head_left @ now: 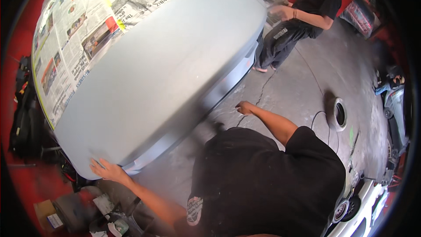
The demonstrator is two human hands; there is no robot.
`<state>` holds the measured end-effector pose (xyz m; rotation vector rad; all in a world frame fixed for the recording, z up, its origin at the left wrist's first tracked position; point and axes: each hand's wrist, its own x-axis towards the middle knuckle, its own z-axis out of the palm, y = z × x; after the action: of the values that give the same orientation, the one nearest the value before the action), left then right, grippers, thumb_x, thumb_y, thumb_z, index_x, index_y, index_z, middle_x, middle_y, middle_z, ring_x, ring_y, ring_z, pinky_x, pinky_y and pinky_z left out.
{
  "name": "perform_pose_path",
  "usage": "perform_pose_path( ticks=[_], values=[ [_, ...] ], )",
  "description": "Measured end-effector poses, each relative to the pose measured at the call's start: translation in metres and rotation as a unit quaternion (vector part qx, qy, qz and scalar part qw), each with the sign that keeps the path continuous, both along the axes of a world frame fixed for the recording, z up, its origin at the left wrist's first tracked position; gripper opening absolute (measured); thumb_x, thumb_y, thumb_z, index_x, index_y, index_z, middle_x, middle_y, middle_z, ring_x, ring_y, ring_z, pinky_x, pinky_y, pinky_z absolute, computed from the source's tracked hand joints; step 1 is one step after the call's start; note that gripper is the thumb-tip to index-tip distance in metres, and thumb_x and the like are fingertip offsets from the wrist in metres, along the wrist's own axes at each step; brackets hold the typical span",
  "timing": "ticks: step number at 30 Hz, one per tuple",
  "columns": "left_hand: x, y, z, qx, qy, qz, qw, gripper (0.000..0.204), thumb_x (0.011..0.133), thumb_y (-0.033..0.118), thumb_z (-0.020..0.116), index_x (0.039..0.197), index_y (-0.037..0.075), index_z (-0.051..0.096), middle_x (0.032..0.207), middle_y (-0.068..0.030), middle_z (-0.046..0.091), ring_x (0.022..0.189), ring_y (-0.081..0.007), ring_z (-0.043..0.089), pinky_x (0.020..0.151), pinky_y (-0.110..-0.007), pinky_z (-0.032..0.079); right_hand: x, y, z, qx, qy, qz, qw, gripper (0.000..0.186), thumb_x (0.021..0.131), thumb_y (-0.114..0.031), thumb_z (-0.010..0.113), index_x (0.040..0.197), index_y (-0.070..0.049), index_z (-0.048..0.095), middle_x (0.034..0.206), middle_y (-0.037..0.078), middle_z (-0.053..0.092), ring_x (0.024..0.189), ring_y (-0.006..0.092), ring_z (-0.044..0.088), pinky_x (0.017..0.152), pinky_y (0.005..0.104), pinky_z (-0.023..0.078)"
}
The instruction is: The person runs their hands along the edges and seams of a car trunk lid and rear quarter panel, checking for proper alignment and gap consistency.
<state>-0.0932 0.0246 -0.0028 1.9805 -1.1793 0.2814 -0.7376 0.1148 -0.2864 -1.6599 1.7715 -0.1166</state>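
My left hand [107, 170] lies on the lower left corner of a smooth pale grey car panel [149, 79], its fingers spread over the edge. The panel looks like a trunk lid, with a shaded, downturned rim. Over the floor, apart from the panel, my right hand [246, 108] hangs with its fingers loosely bent. Nothing shows in it. Newspaper sheets [72, 39] cover the car's surface beyond the panel, with yellow tape along their edge.
A co-worker in dark clothes [302, 19] stands by the panel's far right end. On the cracked concrete floor [289, 87] are a tire [337, 114] and a dark cable or hose. A white car [357, 210] is at lower right; a cardboard box [46, 215] and clutter lie lower left.
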Motion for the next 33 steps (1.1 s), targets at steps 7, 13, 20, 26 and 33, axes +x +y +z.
perform_pose_path(
  ticks=[7, 13, 20, 26, 33],
  values=[
    [-0.028, 0.066, -0.076, -0.114, 0.123, 0.053, 0.984, 0.053, 0.106, 0.024, 0.049, 0.149, -0.008, 0.042, 0.146, -0.0301, 0.048, 0.132, -0.0390, 0.052, 0.108, -0.047, 0.046, -0.017, 0.037, -0.046, 0.086, 0.051, 0.010, 0.995, 0.042, 0.083, -0.020, 0.061, 0.121, -0.009, 0.075, 0.098, 0.027, 0.073, 0.093, 0.0420, 0.072, 0.083, 0.0483, 0.057],
    [-0.078, 0.169, -0.264, 0.189, 0.448, -0.147, 0.861, 0.054, 0.095, 0.010, 0.056, 0.148, 0.005, 0.043, 0.107, -0.0135, 0.068, 0.088, -0.0214, 0.070, 0.059, -0.030, 0.058, -0.028, 0.046, -0.071, 0.055, 0.028, 0.048, 0.997, 0.040, 0.085, -0.023, 0.062, 0.120, -0.009, 0.076, 0.098, 0.025, 0.074, 0.095, 0.0392, 0.073, 0.085, 0.0460, 0.058],
    [-0.148, 0.186, -0.287, 0.473, 0.421, -0.203, 0.747, 0.055, 0.096, 0.017, 0.060, 0.148, 0.007, 0.045, 0.114, -0.0148, 0.069, 0.096, -0.0243, 0.070, 0.071, -0.033, 0.059, -0.019, -0.003, -0.044, 0.073, -0.002, 0.043, 0.996, 0.041, 0.086, -0.025, 0.064, 0.122, -0.008, 0.074, 0.106, 0.025, 0.073, 0.102, 0.0402, 0.071, 0.090, 0.0463, 0.057],
    [-0.147, 0.169, -0.269, 0.514, 0.362, -0.249, 0.737, 0.054, 0.097, 0.018, 0.060, 0.148, 0.007, 0.046, 0.117, -0.0148, 0.068, 0.099, -0.0252, 0.068, 0.074, -0.034, 0.058, -0.016, -0.018, -0.054, 0.005, -0.013, 0.028, 1.000, 0.040, 0.088, -0.027, 0.061, 0.119, -0.006, 0.075, 0.112, 0.025, 0.072, 0.104, 0.0437, 0.069, 0.094, 0.0479, 0.055],
    [-0.148, 0.138, -0.241, 0.552, 0.296, -0.298, 0.720, 0.054, 0.097, 0.019, 0.060, 0.148, 0.007, 0.046, 0.119, -0.0148, 0.067, 0.103, -0.0264, 0.067, 0.079, -0.035, 0.056, -0.028, 0.014, -0.079, -0.035, -0.019, -0.064, 0.997, 0.041, 0.089, -0.027, 0.058, 0.118, -0.003, 0.074, 0.108, 0.026, 0.073, 0.096, 0.0430, 0.071, 0.089, 0.0460, 0.057]
  ],
)
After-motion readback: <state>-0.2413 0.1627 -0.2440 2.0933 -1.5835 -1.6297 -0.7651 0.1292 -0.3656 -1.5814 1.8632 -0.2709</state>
